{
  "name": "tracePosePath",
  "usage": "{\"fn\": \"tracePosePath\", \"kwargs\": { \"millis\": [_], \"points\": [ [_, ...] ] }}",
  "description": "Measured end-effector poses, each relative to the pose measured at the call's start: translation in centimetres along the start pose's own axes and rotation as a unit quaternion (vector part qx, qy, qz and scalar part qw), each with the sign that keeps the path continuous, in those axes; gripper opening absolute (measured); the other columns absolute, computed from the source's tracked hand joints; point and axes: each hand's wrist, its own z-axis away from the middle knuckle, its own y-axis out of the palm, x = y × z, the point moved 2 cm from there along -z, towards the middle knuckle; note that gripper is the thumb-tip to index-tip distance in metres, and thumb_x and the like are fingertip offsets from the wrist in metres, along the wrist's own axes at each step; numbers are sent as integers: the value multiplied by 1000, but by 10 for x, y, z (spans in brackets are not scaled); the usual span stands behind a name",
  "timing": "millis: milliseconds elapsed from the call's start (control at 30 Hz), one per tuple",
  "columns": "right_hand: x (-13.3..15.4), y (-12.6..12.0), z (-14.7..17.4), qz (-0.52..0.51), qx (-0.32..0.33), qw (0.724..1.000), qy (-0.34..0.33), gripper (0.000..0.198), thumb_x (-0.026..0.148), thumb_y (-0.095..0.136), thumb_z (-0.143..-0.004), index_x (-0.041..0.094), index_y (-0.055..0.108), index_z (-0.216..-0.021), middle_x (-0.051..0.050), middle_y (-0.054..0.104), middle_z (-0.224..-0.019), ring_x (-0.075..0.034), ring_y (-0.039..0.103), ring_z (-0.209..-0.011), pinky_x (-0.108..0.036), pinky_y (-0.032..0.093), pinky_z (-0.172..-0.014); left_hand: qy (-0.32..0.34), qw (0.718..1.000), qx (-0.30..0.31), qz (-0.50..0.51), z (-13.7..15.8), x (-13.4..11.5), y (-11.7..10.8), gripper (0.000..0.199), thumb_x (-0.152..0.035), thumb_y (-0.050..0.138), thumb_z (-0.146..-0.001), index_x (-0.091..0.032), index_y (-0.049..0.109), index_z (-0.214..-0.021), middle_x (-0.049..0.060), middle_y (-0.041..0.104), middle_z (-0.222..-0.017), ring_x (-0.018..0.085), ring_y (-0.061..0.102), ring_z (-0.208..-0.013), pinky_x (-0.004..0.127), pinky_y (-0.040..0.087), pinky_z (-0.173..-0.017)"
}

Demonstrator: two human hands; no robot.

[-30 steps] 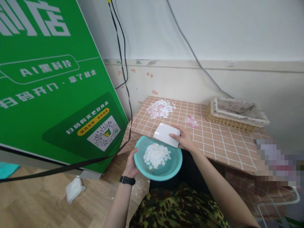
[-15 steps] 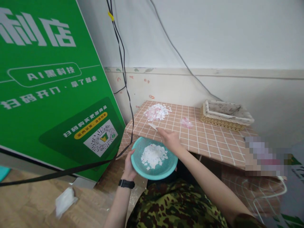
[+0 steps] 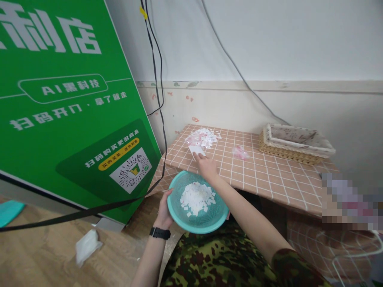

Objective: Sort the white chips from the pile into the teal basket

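My left hand [image 3: 164, 209] grips the left rim of a teal plastic colander [image 3: 220, 215], held just below the table's front edge. Inside it lies a heap of small white paper pieces [image 3: 197, 198]. My right hand [image 3: 206, 166] reaches over the colander's far rim to the table, its fingers closed on a flat white card [image 3: 196, 150]. The card lies close to the tabletop, at the near side of a pile of white and pinkish scraps [image 3: 204, 137]. My right thumb is partly hidden.
A checked brown cloth covers the table [image 3: 248, 175]. On it are a pink-and-clear plastic bit [image 3: 240, 153] and a lined wicker basket [image 3: 296, 145]. A black strap [image 3: 163, 131] hangs beside the green cabinet [image 3: 89, 151]. A white packet [image 3: 87, 246] lies on the floor.
My right hand has moved forward and the card now shows its flat face near the pile. My left hand still holds the colander. The view has shifted slightly left.
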Motion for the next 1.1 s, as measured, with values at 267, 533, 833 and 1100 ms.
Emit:
{"fn": "tracePosePath", "kwargs": {
  "millis": [267, 533, 833, 1100],
  "points": [
    [-21, -6, 21, 15, 12, 998, 54, 49, 20, 31, -90, 27, 28, -139, -13, 58, -113, -22, 62, -84, -32, 46, -64, -5, 1000, -19, -20, 3, 3, 0, 21, -25, 62, -71, -12, 66, -88, 8, 73, -75, 23, 67, -69, 38, 52, -74],
    [-62, -9, 54, 6, -30, 996, 89, 51, 21, 37, -88, 29, 34, -138, -10, 59, -119, -18, 64, -77, -28, 43, -63, -20, 1000, 9, -15, 4, 8, -1, 17, -26, 63, -72, -13, 67, -84, 8, 73, -77, 23, 68, -71, 38, 52, -76],
    [-72, -13, 48, -68, -141, 980, 123, 45, 27, 34, -91, 23, 42, -135, -9, 69, -92, -18, 62, -72, -27, 41, -65, -36, 999, -9, 0, -1, 18, 1, 18, -26, 63, -72, -12, 67, -83, 8, 73, -75, 21, 68, -68, 36, 53, -74],
    [-13, -9, 18, -51, -1, 997, -60, 50, 19, 32, -90, 25, 31, -139, -12, 57, -121, -20, 60, -91, -31, 46, -71, -29, 998, -48, -12, -4, 21, -6, 16, -25, 65, -72, -13, 67, -81, 5, 73, -70, 18, 67, -64, 30, 53, -70]
  ]
}}
